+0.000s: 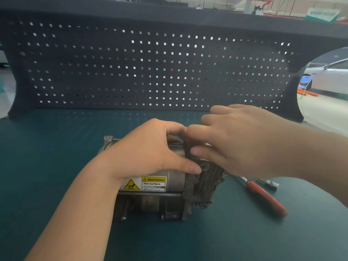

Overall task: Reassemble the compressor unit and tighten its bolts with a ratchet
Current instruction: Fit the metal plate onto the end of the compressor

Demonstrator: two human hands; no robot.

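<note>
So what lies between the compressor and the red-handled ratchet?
Only bare green mat between compressor and ratchet, in the head view; the right hand hovers above.

i see the compressor (162, 187) as dull, grimy grey metal, its finned head (205, 183) rough and dark. its label (148, 183) is glossy yellow and white. the ratchet (267, 198) has a smooth red handle, the bench (56, 147) a matt teal top, the pegboard (150, 68) matt dark metal.

My worktop (56, 166) has a dark teal surface, and a dark pegboard (150, 68) with square holes rises behind it. To my right a white car (331, 78) stands on pale floor (320, 113), beside a blue chair (306, 81).
</note>
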